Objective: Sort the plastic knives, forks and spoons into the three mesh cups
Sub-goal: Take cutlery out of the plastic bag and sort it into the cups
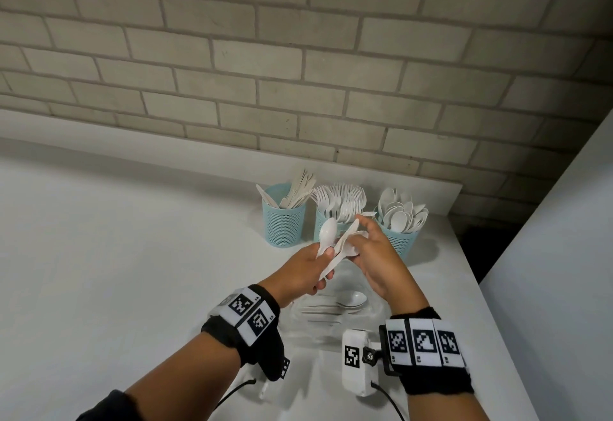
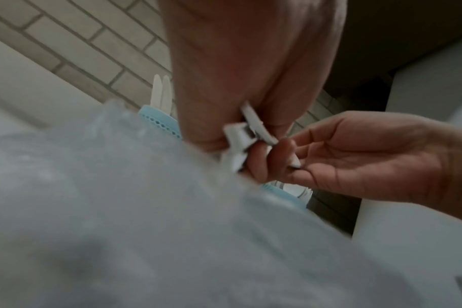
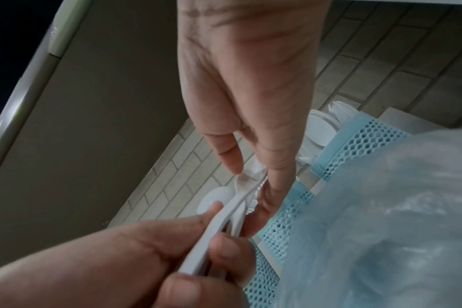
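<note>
Pale brick backs a white table (image 1: 99,254) where three blue mesh cups stand well filled: knives (image 1: 284,218), forks (image 1: 335,211), spoons (image 1: 399,225). By my reckoning the sorting is nearly done; a few pieces (image 1: 335,306) lie below the hands. Left hand (image 1: 303,269) grips a small bundle (image 1: 335,248) above the table before the cups, its long axis tilted, spoon bowl up toward the cups.

Left wrist view: handle ends (image 2: 247,135) protrude from the closed fist.

Right wrist view: right hand (image 3: 251,93) pinches one piece's top with its fingers (image 3: 231,156).
</note>
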Available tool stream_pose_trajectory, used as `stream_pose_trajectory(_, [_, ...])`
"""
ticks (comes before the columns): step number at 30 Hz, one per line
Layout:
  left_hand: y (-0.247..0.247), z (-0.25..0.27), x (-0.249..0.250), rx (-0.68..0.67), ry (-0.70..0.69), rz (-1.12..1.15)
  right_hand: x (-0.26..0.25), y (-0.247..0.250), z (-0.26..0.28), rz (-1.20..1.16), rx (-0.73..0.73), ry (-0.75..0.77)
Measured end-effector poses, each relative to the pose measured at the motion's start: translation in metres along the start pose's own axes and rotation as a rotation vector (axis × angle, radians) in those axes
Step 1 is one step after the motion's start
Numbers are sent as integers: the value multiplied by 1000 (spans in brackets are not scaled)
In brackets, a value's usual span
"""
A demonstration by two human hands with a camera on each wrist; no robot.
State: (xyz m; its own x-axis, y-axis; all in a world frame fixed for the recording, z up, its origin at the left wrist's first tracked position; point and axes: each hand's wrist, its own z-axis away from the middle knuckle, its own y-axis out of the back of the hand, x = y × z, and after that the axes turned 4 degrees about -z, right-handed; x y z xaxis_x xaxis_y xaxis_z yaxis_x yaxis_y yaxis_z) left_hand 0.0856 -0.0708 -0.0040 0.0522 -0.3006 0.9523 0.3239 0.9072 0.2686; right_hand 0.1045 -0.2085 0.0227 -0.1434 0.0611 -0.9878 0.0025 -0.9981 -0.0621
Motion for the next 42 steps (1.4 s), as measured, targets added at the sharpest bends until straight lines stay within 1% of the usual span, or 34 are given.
stream_pose_trajectory(4, [0, 1, 1, -6, 14, 41, -1, -4, 2, 1, -16, 2])
stream_pose_trajectory(10, [-1, 2, 0, 7, 19, 39, -1, -5, 3, 105, -12, 41])
stream_pose_trajectory(14, [-1, 4, 0, 10, 7, 45, -3, -3, 1, 125, 76, 55])
stream_pose_trajectory(16, [0, 5, 0, 17, -10, 75, -8, -1, -2, 154, 87, 55])
stream_pose_trajectory(21, [6, 5, 5, 93, -64, 135, -35, -5, -17, 104, 93, 67])
stream_pose_trajectory(24, [11, 4, 13, 164, -102, 160, -54, -15, -27, 91, 121, 142])
stream_pose_trajectory(26, [16, 3, 16, 204, -113, 173, -67, -20, -34, 71, 169, 216])
stream_pose_trajectory(30, [29, 2, 19, 288, -114, 212, -92, -27, -48, -78, 320, 403])
stream_pose_trajectory(33, [38, 3, 19, 342, -108, 262, -99, -34, -53, -169, 424, 532])
stream_pose_trajectory(35, [42, 3, 17, 364, -102, 291, -97, -40, -53, -228, 463, 566])
stream_pose_trajectory(37, [45, 3, 16, 371, -91, 329, -92, -46, -57, -258, 456, 557])
stream_pose_trajectory(38, [46, 3, 15, 372, -84, 349, -88, -49, -59, -228, 444, 547])
stream_pose_trajectory(39, [47, 3, 15, 371, -80, 367, -83, -52, -63, -147, 429, 536])
stream_pose_trajectory(42, [49, 4, 14, 374, -72, 374, -66, -62, -71, 273, 326, 522])
